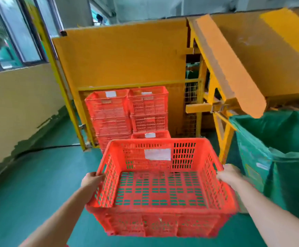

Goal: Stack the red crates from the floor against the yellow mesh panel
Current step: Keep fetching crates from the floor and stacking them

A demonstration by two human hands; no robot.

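Two-handed: left hand (92,181), right hand (230,176), fingers (222,176) curled on red crate (160,190) (tips hidden)

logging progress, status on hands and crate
Left hand and right hand grip the red crate by its side rims. Crate empty, held short of the stacks. Green bag close on right.

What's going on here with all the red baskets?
A person holds up an empty red crate, left hand gripping its left rim and right hand its right rim. Ahead, two stacks of red crates stand by the yellow mesh panel, with one low crate in front of the right stack.
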